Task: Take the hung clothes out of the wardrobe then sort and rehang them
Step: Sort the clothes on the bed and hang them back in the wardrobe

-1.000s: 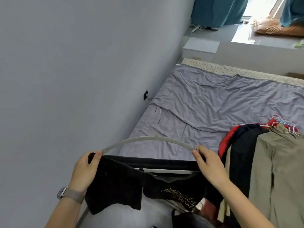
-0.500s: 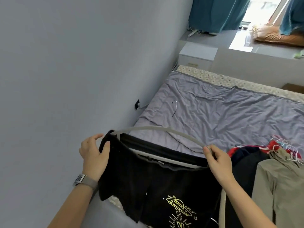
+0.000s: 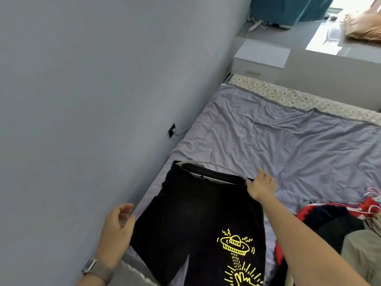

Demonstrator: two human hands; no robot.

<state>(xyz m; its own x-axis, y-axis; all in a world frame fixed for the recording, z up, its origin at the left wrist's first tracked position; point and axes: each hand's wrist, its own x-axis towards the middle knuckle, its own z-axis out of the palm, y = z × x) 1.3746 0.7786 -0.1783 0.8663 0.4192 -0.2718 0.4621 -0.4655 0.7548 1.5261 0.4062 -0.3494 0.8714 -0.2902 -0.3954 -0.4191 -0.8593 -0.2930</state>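
Wall (image 3: 82, 100): flat, pale blue-grey, matte; black socket with a white cord low down beside the bed.
Bed (image 3: 288, 145): lilac-grey cover, soft and creased; a patterned strip runs along its far edge.
Shorts (image 3: 198, 219): black, soft cloth, laid flat on the near left part of the bed, waistband on a hanger; yellow line drawing of a flying saucer and beam on one leg.
Pile of clothes (image 3: 340, 230): heaped on the bed to the right of the shorts; red, navy, black and khaki cloth, with thin pastel hanger hooks at its far end.
Hanger (image 3: 208, 163): pale grey, thin curved arms, fine wire hook lying on the cover; threaded through the waistband.
Right hand (image 3: 261, 185): at the right end of the hanger, thumb and fingers pinching the hanger tip and waistband corner; the other fingers spread loosely.
Left hand (image 3: 117, 230): near the left hem of the shorts, fingers loosely curved and apart, holding nothing; whether it touches the cloth, cannot tell.
Watch (image 3: 93, 269): grey band on the left wrist.
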